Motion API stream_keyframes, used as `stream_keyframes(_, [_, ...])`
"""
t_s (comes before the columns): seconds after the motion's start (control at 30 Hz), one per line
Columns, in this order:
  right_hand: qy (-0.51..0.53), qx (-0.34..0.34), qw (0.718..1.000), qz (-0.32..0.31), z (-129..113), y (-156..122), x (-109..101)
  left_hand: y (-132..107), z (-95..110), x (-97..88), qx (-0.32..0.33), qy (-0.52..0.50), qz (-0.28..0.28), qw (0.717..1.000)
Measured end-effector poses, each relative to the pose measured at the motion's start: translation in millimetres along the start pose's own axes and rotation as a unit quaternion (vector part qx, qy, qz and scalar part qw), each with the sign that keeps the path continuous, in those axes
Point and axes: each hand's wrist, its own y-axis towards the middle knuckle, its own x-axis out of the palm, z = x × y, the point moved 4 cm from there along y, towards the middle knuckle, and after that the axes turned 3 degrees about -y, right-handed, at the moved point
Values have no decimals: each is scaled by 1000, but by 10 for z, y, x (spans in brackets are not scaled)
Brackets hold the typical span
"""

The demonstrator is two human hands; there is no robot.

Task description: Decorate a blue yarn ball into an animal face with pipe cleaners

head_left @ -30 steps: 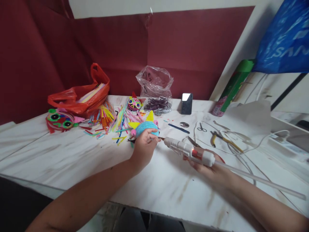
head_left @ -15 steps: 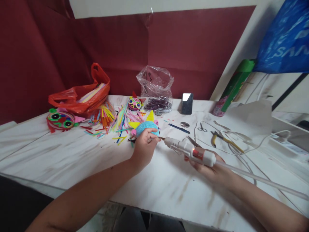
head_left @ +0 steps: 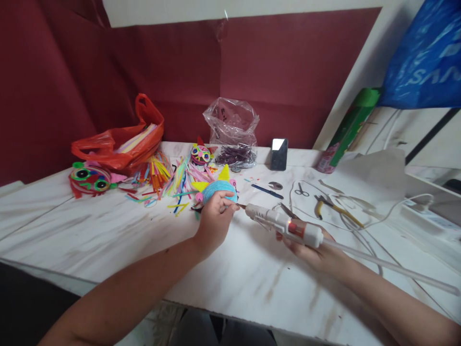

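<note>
My right hand (head_left: pixel 317 250) is wrapped round a white hot glue gun (head_left: pixel 266 216), whose small light glows. A long glue stick (head_left: pixel 392 266) sticks out of its back end. The gun's nozzle points left and meets the fingertips of my left hand (head_left: pixel 216 218). Those fingers are curled into a pinch; whatever small thing lies between them is hidden. Just behind this hand sits a light-blue craft figure (head_left: pixel 218 190) with yellow pointed ears and pink round parts, its lower front covered by my fingers.
Coloured pipe cleaner pieces (head_left: pixel 183 180), a red figure (head_left: pixel 91 180) and a red bag (head_left: pixel 118 144) lie left. Behind stand a small figure (head_left: pixel 200 154), a clear bag (head_left: pixel 232 139) and a phone (head_left: pixel 279 154). Scissors (head_left: pixel 301 191), pliers (head_left: pixel 338 211) and a white cable (head_left: pixel 392 206) are right.
</note>
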Motion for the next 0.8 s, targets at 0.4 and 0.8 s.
stream_keyframes(0.4, [11, 88, 993, 81, 173, 25, -159, 31, 111, -39, 14, -30, 37, 999])
stream_keyframes(0.8, [-293, 296, 905, 94, 1143, 220, -630, 111, 87, 1, -57, -205, -34, 976])
